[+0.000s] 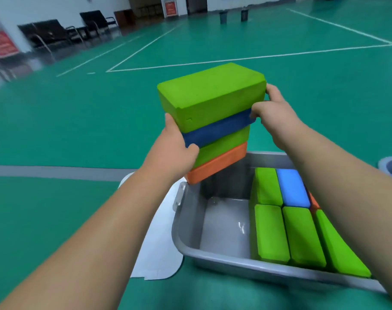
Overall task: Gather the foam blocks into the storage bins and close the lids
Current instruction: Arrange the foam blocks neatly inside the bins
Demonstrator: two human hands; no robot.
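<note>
So both hands are clamped on a stack of four foam blocks, held up off the floor dead centre, a bit toward 12 o'clock. Top to bottom: a chunky lime-green rectangular foam block (210,90), a thinner dark blue foam block (217,130), another green foam block (224,145), and an orange foam block (217,163) at the base.

The left hand (175,144) grips the stack's 9 o'clock side, thumb hooked onto the near face of the dark blue one. The right hand (273,110) grips the 3 o'clock side, thumb pressing the blue block's end and fingers curled behind the top green one.

The stack's orange corner sits right over the far-left corner of the open grey plastic storage bin (224,260), down at 5 o'clock. The bin's left half shows bare bottom. The right half is packed with blocks standing on edge: a near row of three green foam blocks (302,236), and behind them one more green block (267,186), a light blue foam block (292,187) and a sliver of an orange one (313,203).

A flat white lid (159,238) lies on the green sports floor (78,130) at 6 to 7 o'clock, tucked partly under the bin's left side. At 3 o'clock, the edge of a second grey bin (389,164) pokes in with something blue inside. Black chairs (56,32) line the wall at 10 o'clock.
</note>
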